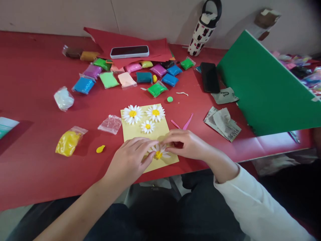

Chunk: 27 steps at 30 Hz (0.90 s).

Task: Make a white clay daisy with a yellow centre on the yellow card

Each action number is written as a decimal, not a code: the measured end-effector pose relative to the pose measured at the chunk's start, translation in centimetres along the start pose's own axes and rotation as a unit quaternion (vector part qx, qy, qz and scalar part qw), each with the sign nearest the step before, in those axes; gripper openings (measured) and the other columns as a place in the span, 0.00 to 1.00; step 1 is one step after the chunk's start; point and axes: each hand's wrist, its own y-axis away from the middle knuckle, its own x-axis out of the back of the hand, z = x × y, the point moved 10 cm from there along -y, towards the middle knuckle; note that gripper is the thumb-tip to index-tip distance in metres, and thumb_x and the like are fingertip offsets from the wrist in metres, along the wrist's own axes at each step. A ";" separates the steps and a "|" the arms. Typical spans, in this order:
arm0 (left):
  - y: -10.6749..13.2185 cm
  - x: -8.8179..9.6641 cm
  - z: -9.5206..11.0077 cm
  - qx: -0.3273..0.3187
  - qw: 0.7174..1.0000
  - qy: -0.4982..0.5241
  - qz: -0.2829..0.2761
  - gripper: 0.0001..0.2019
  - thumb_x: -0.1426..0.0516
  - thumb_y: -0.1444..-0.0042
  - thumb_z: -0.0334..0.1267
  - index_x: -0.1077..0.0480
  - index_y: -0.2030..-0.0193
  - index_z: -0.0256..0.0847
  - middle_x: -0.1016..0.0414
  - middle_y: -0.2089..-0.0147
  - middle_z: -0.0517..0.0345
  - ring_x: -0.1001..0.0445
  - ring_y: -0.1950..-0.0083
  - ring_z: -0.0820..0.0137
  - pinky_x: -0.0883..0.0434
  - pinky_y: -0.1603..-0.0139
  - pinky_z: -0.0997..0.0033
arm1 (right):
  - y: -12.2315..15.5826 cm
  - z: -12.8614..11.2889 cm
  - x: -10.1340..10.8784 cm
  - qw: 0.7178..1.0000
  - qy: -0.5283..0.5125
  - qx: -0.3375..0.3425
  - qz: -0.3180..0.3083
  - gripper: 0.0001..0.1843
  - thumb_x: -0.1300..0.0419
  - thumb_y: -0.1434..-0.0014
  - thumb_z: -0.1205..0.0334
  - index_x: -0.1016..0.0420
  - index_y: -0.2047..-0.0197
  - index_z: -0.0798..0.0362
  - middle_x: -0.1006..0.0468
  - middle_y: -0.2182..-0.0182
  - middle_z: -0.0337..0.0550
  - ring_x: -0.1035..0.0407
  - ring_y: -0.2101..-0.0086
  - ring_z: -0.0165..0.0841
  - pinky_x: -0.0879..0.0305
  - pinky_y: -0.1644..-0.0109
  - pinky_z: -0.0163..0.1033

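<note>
My left hand (pixel 129 160) lies with fingers together against the white-petalled, yellow-centred clay daisy (pixel 158 153); my right hand (pixel 187 144) curls, fingertips at its upper petals. I cannot tell whether either hand grips it. The daisy sits at the lower edge of the pale yellow card (pixel 132 135), below three similar daisies (pixel 147 126).

Matt white clay forms the petals of a daisy (pixel 162 155) on smooth yellow card (pixel 140 134), its centre a rougher yellow. Soft coloured clay sits in shiny clear plastic packets (pixel 84 85) across a red tabletop (pixel 35 73) with a faint sheen. A smooth pink plastic tool (pixel 188 121) lies near crumpled newsprint (pixel 222 124) and a matt green board (pixel 265 83), while a glossy phone (pixel 129 52) rests on matt red paper (pixel 150 43).
</note>
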 end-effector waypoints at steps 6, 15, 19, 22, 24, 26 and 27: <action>-0.1 -0.1 -0.3 0.010 1.000 0.008 -0.009 0.12 0.49 0.35 0.37 0.31 0.48 0.45 0.21 0.51 0.55 0.24 0.49 0.64 0.28 0.50 0.61 | 0.2 -0.2 0.2 1.000 -0.005 0.009 0.008 0.06 0.38 0.39 0.64 0.21 0.59 0.48 0.21 0.63 0.42 0.27 0.63 0.31 0.29 0.57 0.39; -0.1 0.4 -0.3 0.004 1.000 -0.001 0.006 0.11 0.48 0.35 0.37 0.30 0.48 0.46 0.21 0.52 0.57 0.24 0.49 0.64 0.27 0.50 0.62 | 0.2 -1.2 0.5 0.997 0.045 0.046 0.038 0.07 0.40 0.38 0.62 0.19 0.61 0.48 0.23 0.69 0.41 0.29 0.68 0.30 0.32 0.65 0.37; -0.2 1.0 -0.9 0.005 0.999 -0.026 0.020 0.12 0.48 0.36 0.37 0.30 0.47 0.45 0.21 0.52 0.56 0.24 0.49 0.63 0.27 0.50 0.62 | 0.4 -0.4 3.0 0.991 -0.020 0.001 0.134 0.07 0.39 0.38 0.63 0.19 0.61 0.49 0.21 0.69 0.41 0.28 0.70 0.29 0.31 0.66 0.36; -0.3 2.0 -1.9 0.021 0.998 -0.049 0.036 0.12 0.49 0.35 0.36 0.29 0.48 0.45 0.20 0.52 0.57 0.23 0.50 0.63 0.28 0.50 0.62 | 0.4 -0.4 3.6 0.986 -0.010 -0.001 0.164 0.07 0.40 0.39 0.64 0.19 0.61 0.49 0.20 0.70 0.41 0.28 0.70 0.29 0.30 0.65 0.38; -0.4 3.4 -2.7 0.027 0.995 -0.085 0.049 0.12 0.49 0.35 0.36 0.29 0.48 0.46 0.20 0.52 0.58 0.23 0.51 0.63 0.28 0.50 0.61 | 0.3 -0.5 3.4 0.986 0.018 0.005 0.165 0.07 0.39 0.39 0.63 0.19 0.62 0.47 0.18 0.68 0.41 0.26 0.68 0.31 0.30 0.61 0.41; -0.4 5.5 -4.1 0.063 0.986 -0.143 0.065 0.12 0.49 0.35 0.38 0.28 0.50 0.49 0.20 0.54 0.57 0.22 0.54 0.61 0.28 0.54 0.61 | 0.3 -0.7 3.4 0.984 0.045 0.007 0.172 0.06 0.39 0.39 0.63 0.19 0.62 0.46 0.17 0.68 0.40 0.26 0.67 0.32 0.31 0.59 0.43; -0.2 6.8 -5.1 0.096 0.977 -0.175 0.071 0.11 0.49 0.35 0.40 0.27 0.51 0.50 0.20 0.56 0.57 0.22 0.56 0.60 0.28 0.59 0.61 | 0.3 -0.8 3.5 0.982 0.054 0.009 0.180 0.06 0.39 0.39 0.63 0.19 0.63 0.46 0.17 0.68 0.40 0.26 0.68 0.32 0.32 0.60 0.43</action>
